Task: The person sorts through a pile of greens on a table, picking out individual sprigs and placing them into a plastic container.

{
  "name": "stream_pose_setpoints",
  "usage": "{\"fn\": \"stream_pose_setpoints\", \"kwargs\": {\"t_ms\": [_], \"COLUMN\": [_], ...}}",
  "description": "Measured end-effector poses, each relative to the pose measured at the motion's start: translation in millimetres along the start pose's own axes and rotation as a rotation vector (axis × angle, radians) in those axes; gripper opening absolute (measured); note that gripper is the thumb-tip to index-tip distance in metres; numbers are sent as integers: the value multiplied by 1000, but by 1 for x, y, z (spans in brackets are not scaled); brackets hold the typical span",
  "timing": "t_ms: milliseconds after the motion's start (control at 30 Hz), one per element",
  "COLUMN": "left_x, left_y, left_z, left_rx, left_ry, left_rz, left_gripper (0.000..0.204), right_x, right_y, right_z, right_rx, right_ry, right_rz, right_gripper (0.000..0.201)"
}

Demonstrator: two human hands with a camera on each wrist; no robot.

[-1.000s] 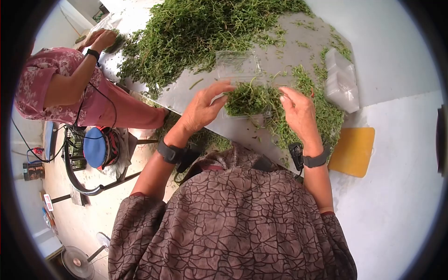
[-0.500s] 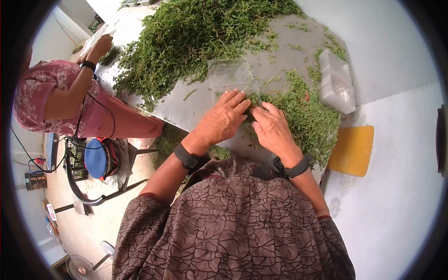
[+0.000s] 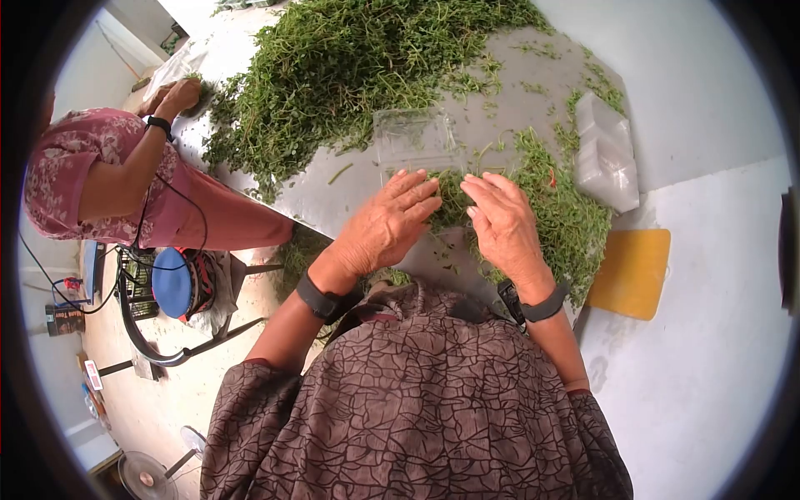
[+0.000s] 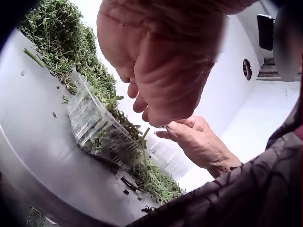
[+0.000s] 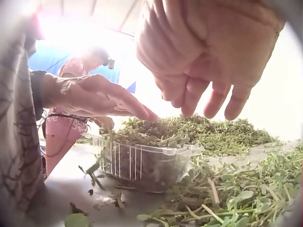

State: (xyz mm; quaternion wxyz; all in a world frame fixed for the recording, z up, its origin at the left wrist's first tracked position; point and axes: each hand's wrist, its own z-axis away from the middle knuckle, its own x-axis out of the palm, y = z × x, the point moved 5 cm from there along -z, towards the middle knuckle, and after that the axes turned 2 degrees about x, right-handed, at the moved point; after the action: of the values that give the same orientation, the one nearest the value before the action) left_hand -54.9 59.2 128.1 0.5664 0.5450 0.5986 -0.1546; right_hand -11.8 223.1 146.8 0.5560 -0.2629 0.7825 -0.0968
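Observation:
A clear plastic box (image 5: 142, 165) full of cut leafy greens (image 5: 151, 132) stands on the grey table, its ribbed wall turned to the right wrist camera. Over its near side lies my left hand (image 3: 387, 223), fingers extended and fingertips close to the top of the greens. My right hand (image 3: 504, 225) hovers at the box's right side, its fingers pointing down in the right wrist view with nothing between them. In the head view the hands hide much of the box, while its clear lid (image 3: 414, 137) lies folded back beyond it.
A large heap of greens (image 3: 333, 83) covers the far left table; loose greens (image 3: 558, 225) lie at the right. Stacked clear boxes (image 3: 606, 154) stand by the wall, above a yellow stool (image 3: 629, 273). At left, another person (image 3: 108, 175) handles greens.
Both hands first came inward from the box's sides and met over the greens, covering them. Since then they have drawn slightly apart, and greens show between them again.

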Motion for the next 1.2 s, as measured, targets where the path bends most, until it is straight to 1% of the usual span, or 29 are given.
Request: {"fn": "stream_pose_setpoints", "kwargs": {"t_ms": [67,133,200,233,300,367,400,500,533,600,633,667,700,733,767,800,867,933,1000,1033,1067,1133,1167,1200], "left_x": [5,8,12,14,18,20,21,26,28,29,24,19,15,6,-1,-3,-5,0,5,8,12,16,18,19], "left_y": [6,10,12,11,9,3,1,-6,-8,-9,-8,-7,-6,-5,-5,-4,-5,-2,0,0,-1,-4,-6,-7], "left_z": [4,5,8,8,9,10,10,10,9,8,8,8,10,13,16,18,21,19,15,11,9,9,9,10], "left_rx": [47,61,76,68,60,0,-1,-23,-41,-57,-58,-62,-64,-61,-57,-57,-95,-81,-67,-62,-56,-51,-54,-50], "left_ry": [-78,-96,-117,-124,-130,-117,-116,-115,-98,-87,-31,26,24,94,164,163,180,153,127,90,54,52,48,48], "left_rz": [-28,-27,-26,-44,-60,-103,-103,-118,-109,-96,-76,-56,-54,-37,-21,-20,53,34,13,-6,-23,-7,7,6], "left_gripper": [48,48,49,48,48,46,46,42,40,38,37,36,36,37,39,39,40,40,40,38,36,32,28,28], "right_x": [5,11,22,26,36,40,41,38,37,30,23,17,4,-7,-12,-16,-16,-10,2,9,13,23,25,26], "right_y": [-4,-5,-6,-5,0,5,7,8,8,7,7,4,3,2,3,-1,-7,-14,-15,-15,-15,-12,-12,-12], "right_z": [-3,-6,-7,-8,-9,-8,-8,-10,-10,-10,-9,-8,-5,-2,2,7,19,26,30,30,29,28,27,27], "right_rx": [-21,-40,-139,-138,-115,-97,-80,-77,-71,-64,-53,-50,-33,-17,1,3,27,-7,37,1,2,93,29,30], "right_ry": [-27,-54,-92,-90,-143,-160,-176,-153,-157,-104,-43,-48,-6,37,18,17,-79,-59,-148,-119,-114,-211,-157,-153], "right_rz": [0,-1,64,65,114,133,152,158,156,79,68,66,24,-17,-40,-40,-48,-51,55,54,57,145,144,146], "right_gripper": [36,40,41,41,37,35,33,31,31,30,30,30,31,32,37,37,42,43,40,35,35,33,32,32]}}
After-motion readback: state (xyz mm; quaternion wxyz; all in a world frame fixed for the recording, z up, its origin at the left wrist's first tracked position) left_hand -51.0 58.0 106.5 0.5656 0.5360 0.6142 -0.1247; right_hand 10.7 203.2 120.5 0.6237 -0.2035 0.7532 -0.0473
